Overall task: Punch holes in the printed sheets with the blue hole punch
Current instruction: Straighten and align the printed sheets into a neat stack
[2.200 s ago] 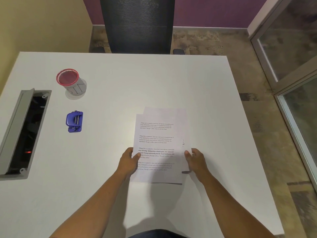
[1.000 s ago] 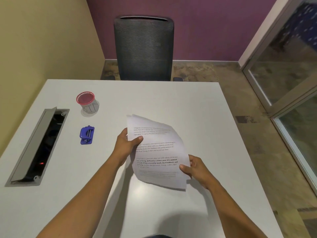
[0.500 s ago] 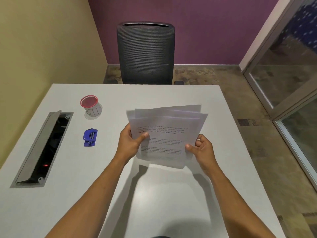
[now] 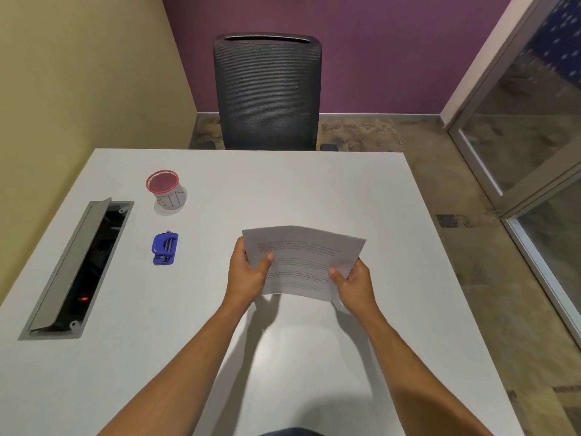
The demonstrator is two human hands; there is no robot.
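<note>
White worktop point(image 4: 220, 309): both hands, left point(image 4: 246, 273) and right point(image 4: 353, 284), pinch the printed sheets point(image 4: 303, 262) aloft, blue hole punch point(image 4: 165, 248) untouched, nothing punched yet.

Printed sheets point(image 4: 303, 262) held above white table point(image 4: 283, 190), text side up, slightly bowed. Left hand point(image 4: 248, 273) grips left edge, thumb on top; right hand point(image 4: 353, 283) grips right edge, thumb on top. Blue hole punch point(image 4: 165, 248) on table, well left of sheets. Red-rimmed mesh cup point(image 4: 165, 188) beyond punch. Open cable hatch point(image 4: 78, 269) left of punch. Black mesh chair point(image 4: 267, 92) at table's far edge.
</note>
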